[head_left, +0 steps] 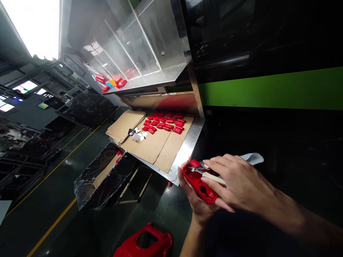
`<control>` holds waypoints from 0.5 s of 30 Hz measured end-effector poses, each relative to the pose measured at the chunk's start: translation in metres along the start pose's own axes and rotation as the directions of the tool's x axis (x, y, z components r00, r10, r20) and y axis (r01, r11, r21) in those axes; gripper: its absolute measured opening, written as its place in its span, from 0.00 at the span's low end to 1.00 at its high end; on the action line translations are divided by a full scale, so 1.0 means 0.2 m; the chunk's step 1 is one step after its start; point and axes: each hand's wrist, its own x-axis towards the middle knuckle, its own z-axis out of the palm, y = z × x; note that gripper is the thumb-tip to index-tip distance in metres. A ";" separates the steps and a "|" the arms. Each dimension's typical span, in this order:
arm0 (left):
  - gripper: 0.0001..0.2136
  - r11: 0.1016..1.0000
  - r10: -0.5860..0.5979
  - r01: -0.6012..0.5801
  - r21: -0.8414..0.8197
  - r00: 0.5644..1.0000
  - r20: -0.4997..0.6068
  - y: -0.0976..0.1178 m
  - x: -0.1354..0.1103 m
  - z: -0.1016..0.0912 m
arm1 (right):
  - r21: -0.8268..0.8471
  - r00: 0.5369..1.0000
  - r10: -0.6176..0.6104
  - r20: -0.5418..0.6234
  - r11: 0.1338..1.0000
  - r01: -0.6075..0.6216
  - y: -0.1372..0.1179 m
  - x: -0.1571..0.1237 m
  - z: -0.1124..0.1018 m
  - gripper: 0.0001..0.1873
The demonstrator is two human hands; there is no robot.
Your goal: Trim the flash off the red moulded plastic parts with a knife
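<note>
My left hand [198, 205] is wrapped round a red moulded plastic part [199, 187] from below and the left, its hollow side facing up. The part has a dark keyhole-shaped opening near its lower end. Over it, my right hand [233, 178] grips a pair of nippers [211, 177] with cream handles. The metal jaws lie at the part's upper end, by a ribbed red piece; whether they touch the plastic I cannot tell. A pale, flat piece [253, 158] shows behind my right hand, mostly hidden by it.
Ahead is a metal-edged table [187, 141] with cardboard [150, 148] and many red parts [167, 125]. White scraps [139, 136] lie near stacked cardboard sheets [124, 125]. A box lined in black plastic [104, 178] stands left, a large red moulding [150, 242] below. A metal shelf [150, 80] overhangs the table.
</note>
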 end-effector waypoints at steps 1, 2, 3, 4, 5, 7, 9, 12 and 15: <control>0.63 1.000 0.005 -0.005 0.005 1.000 0.000 0.00 0.00 0.00 | 0.000 1.000 0.001 0.000 1.000 -0.001 0.00 0.00 0.00 0.20; 0.63 1.000 0.012 -0.012 0.010 1.000 0.002 0.00 0.00 0.00 | 0.000 1.000 0.002 -0.001 1.000 -0.002 0.00 0.00 0.00 0.20; 0.63 1.000 0.021 -0.021 0.014 1.000 0.006 0.00 0.01 0.01 | -0.001 1.000 0.003 -0.002 1.000 -0.003 0.00 0.00 0.00 0.20; 0.63 0.999 0.032 -0.032 0.017 0.999 0.012 0.00 0.01 0.01 | -0.001 1.000 0.005 -0.001 1.000 -0.005 0.00 0.00 -0.01 0.20; 0.63 0.999 0.039 -0.039 0.020 0.999 0.020 0.00 0.01 0.01 | -0.001 1.000 0.008 -0.002 1.000 -0.008 0.00 0.00 -0.01 0.20; 0.61 0.999 0.034 -0.035 0.029 0.999 0.033 0.01 0.02 0.02 | 0.000 1.000 0.009 -0.003 1.000 -0.009 0.00 0.00 -0.01 0.19; 0.60 0.998 0.027 -0.028 0.048 0.999 0.039 0.01 0.03 0.03 | 0.003 1.000 0.011 -0.004 1.000 -0.011 0.01 0.00 -0.01 0.19; 0.62 0.997 0.030 -0.032 0.073 0.999 0.035 0.01 0.03 0.03 | 0.018 1.000 0.018 -0.001 1.000 -0.018 0.01 0.01 -0.01 0.19; 0.63 0.996 0.012 -0.016 0.090 0.999 0.040 -0.01 0.04 0.04 | 0.042 0.999 0.037 0.011 0.998 -0.037 0.02 0.01 -0.01 0.20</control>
